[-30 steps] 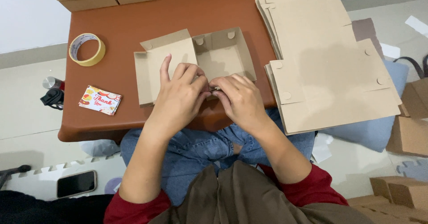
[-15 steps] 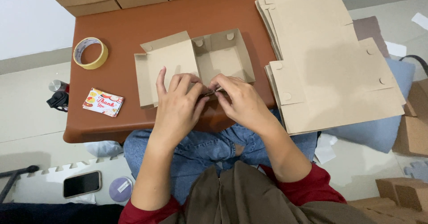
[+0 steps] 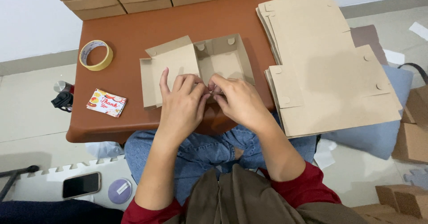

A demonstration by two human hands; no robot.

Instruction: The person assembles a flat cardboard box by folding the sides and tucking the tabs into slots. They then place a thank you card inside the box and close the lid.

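Smooth brown table (image 3: 147,32) carries a half-folded matte cardboard box (image 3: 196,65) at its near edge. Left hand (image 3: 180,106) and right hand (image 3: 238,101) meet there, fingers pinching the box's front flap. Flat cardboard blanks (image 3: 321,59) overhang the table's right edge; tape roll (image 3: 96,54) lies left.

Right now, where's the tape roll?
In the head view the tape roll lies flat on the brown table's far left part, left of the half-folded cardboard box and beyond the small printed card.
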